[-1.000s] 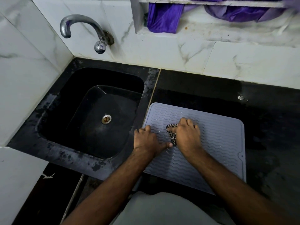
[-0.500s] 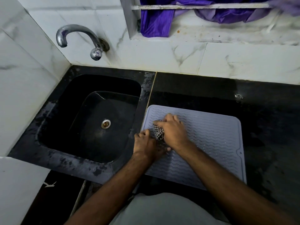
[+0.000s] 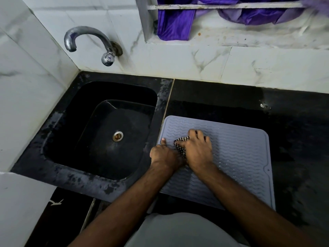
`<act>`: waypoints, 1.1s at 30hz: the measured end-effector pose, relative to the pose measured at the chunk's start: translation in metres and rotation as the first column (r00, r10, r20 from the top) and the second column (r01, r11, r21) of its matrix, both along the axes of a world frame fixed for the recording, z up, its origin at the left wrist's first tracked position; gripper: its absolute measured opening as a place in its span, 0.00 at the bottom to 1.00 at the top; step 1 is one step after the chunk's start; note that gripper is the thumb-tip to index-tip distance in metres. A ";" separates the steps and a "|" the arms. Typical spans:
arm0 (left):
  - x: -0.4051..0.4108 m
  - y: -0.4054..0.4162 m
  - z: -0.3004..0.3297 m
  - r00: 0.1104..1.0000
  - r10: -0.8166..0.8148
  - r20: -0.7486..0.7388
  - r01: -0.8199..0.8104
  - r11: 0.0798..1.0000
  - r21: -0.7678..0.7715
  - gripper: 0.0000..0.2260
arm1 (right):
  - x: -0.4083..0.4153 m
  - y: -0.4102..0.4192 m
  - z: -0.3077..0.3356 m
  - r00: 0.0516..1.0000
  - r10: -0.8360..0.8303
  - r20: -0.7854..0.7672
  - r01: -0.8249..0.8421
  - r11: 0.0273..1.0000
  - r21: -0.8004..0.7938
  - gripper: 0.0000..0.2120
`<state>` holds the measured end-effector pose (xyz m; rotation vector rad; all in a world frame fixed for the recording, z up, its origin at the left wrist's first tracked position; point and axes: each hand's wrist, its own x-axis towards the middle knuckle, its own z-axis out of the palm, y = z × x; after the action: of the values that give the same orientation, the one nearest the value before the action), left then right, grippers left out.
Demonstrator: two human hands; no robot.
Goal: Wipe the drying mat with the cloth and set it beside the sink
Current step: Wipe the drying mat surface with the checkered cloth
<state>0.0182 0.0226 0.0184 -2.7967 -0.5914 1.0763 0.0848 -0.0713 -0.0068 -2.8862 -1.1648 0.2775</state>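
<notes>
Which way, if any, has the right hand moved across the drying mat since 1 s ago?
Yes. The right hand, gripping the cloth, has shifted slightly left on the drying mat, toward its sink-side edge.
</notes>
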 end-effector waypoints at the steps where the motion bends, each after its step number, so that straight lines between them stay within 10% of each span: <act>1: 0.002 0.000 0.000 1.000 0.002 -0.017 -0.002 1.000 -0.005 0.40 | 0.002 -0.006 0.001 1.000 -0.013 -0.015 0.013 1.000 -0.020 0.30; 33: 0.027 -0.033 -0.024 0.954 -0.054 -0.294 0.129 0.961 0.245 0.63 | 0.011 -0.117 -0.007 0.924 -0.380 0.048 0.381 0.923 -0.043 0.19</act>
<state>0.0457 -0.0104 -0.0060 -2.3634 -0.5202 1.2499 0.0962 -0.1878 -0.0141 -3.0887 -0.5805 0.2436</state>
